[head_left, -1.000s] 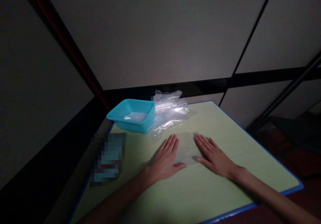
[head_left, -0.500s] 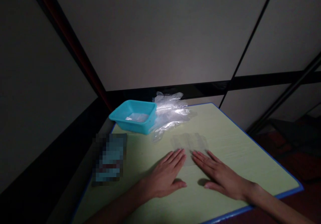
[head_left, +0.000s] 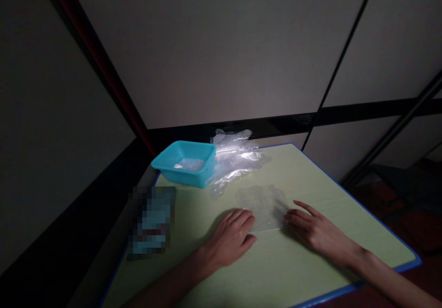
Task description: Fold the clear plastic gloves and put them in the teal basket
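Observation:
A thin clear plastic piece (head_left: pixel 264 209), seemingly a folded disposable glove, lies flat on the table between my hands. On its left edge rests my left hand (head_left: pixel 229 239), palm down, fingers bent together and thumb held apart. The tips of those fingers are hidden. My right hand (head_left: pixel 317 234) is by the right edge, its fingers loosely bent and one finger lifted away from the others. No grip shows in either hand. Behind the piece, several clear plastic gloves (head_left: pixel 238 158) lie in a shiny, crumpled heap.
A turquoise plastic basket (head_left: pixel 183 177) stands at the back left, against the heap, with some clear plastic inside. At the left edge lies a blurred-out flat packet (head_left: pixel 154 220). The pale green table (head_left: pixel 304 276) has a blue rim, and cabinet panels (head_left: pixel 224 55) rise behind it.
Both hands lay flat with fingers stretched over the plastic piece. Now the left fingers are bent, and my right hand has moved right, uncovering more of the piece.

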### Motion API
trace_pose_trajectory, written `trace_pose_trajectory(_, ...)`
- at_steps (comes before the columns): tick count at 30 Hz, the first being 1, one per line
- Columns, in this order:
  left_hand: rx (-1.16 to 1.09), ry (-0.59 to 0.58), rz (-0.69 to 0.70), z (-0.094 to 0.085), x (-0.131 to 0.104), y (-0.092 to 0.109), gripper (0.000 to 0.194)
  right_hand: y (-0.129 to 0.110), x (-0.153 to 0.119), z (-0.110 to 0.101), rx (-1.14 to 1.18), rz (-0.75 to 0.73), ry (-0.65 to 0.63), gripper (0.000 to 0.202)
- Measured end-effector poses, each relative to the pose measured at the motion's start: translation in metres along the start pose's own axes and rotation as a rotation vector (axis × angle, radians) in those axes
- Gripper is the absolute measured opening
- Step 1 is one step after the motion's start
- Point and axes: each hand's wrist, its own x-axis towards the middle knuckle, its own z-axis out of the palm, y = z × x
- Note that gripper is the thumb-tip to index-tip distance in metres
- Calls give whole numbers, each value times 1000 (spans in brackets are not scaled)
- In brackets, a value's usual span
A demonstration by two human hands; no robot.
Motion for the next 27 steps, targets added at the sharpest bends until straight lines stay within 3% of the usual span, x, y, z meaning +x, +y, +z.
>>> trace_pose_trajectory(11, -17, 38, -33, 3, 2, 0, 31, 6, -2, 16, -9, 102, 73, 27)
trace_pose_trajectory(16, -34, 102, -68, 6, 4, 2, 32, 6, 3, 8, 215, 225, 33, 22)
trace_pose_trajectory(20, -70, 146, -94, 7, 7, 0, 20, 8, 6, 5, 360, 335, 52, 24)
trace_pose_trajectory(27, -417, 384, -159, 6, 7, -11, 13, 6, 10, 1, 638, 466, 152, 22)
